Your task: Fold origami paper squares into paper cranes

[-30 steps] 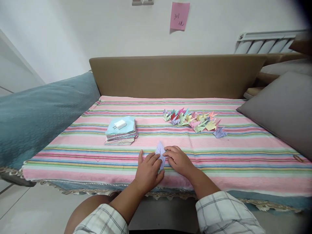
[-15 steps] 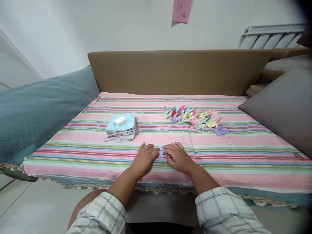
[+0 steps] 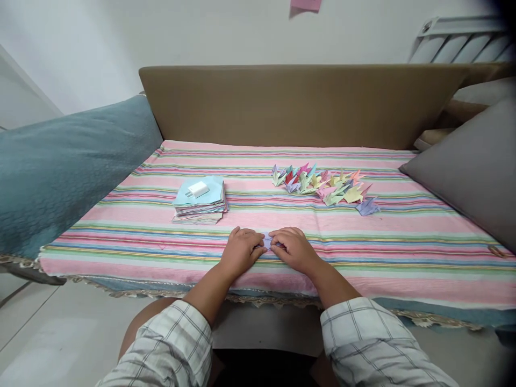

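A small piece of lilac paper point(image 3: 266, 242) lies low over the striped cloth point(image 3: 161, 269), between my two hands. My left hand point(image 3: 242, 250) grips its left side, thumb and fingers drawn together at the edge. From the other side my right hand point(image 3: 294, 248) pinches the paper with bent fingers. Most of the sheet is hidden under the fingertips, so its folds cannot be made out. Beyond my right hand, several folded paper cranes point(image 3: 322, 185) in many colours sit in a loose cluster.
Left of the cranes stands a stack of coloured paper point(image 3: 201, 207) with a white charger plug point(image 3: 198, 189) on top. A grey cushion point(image 3: 471, 161) leans at the right, a blue-green armrest point(image 3: 72, 161) at the left. The brown backrest point(image 3: 298, 105) closes off the rear.
My left thumb has come out to the paper's near edge, and my right fingers have closed in more. The whole view has tipped down slightly.
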Tool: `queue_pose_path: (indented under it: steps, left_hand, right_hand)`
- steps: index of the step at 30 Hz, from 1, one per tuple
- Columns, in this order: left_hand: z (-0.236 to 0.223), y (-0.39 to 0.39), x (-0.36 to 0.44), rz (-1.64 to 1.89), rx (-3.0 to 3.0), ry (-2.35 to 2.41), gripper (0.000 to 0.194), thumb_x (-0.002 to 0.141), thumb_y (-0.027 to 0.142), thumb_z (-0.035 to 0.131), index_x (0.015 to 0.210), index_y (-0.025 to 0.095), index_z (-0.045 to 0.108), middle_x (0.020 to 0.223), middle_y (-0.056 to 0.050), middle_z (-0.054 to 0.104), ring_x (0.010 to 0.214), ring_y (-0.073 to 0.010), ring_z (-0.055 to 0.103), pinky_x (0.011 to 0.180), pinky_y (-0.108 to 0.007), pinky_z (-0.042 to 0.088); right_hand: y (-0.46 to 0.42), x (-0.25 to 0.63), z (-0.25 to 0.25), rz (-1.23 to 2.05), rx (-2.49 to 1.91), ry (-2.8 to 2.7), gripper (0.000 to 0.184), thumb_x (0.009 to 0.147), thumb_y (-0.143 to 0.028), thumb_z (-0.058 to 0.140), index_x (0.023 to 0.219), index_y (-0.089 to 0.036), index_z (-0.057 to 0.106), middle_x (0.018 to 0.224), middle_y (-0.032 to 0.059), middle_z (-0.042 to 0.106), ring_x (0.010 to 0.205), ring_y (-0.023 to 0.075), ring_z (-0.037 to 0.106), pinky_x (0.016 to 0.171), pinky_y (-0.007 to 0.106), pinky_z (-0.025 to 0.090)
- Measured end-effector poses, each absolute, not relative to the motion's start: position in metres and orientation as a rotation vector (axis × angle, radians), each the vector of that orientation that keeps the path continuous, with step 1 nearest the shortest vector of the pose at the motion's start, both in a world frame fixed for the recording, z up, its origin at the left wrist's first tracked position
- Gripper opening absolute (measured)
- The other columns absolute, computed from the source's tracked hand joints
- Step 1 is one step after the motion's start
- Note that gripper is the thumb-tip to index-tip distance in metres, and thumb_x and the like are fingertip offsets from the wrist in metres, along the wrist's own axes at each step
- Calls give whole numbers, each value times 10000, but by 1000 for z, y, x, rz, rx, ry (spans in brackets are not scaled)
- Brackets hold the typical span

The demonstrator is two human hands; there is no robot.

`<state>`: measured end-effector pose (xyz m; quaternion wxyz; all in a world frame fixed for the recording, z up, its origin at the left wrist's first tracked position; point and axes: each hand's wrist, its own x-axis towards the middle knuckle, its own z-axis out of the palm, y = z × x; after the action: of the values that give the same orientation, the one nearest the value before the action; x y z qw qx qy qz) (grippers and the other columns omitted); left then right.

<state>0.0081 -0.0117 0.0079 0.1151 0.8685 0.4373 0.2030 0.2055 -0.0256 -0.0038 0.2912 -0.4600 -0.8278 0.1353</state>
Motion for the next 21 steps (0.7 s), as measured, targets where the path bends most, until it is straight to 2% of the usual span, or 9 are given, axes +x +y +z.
queue_pose_path:
  steps: [6,13,21]
  left_hand:
    - [7,-11,12,558,2576,1316,137,849,340,550,868,248,649,1025,-23,691,1047,-209,558,1000,-430,302]
    - [7,-11,13,550,2574,1359,198,886,344,484,930,246,650,1049,-30,684,1042,-202,557,1001,-421,306]
    - [11,-12,12,579,2521,1336,140,833,334,547,846,242,652,1021,-19,692,1028,-204,568,998,-414,321]
  right_hand:
    - [-26,205,-3,356,-1241,-2186,69,818,-274,564,784,-229,603,1042,24,679,1007,204,576,906,386,341]
    - [-25,203,-5,337,-1268,-2168,143,815,-356,602,906,-257,649,1068,23,671,1008,205,571,901,383,344]
    - [-22,196,-9,332,-1401,-2116,119,826,-315,573,790,-257,671,1050,21,668,986,209,567,906,403,342]
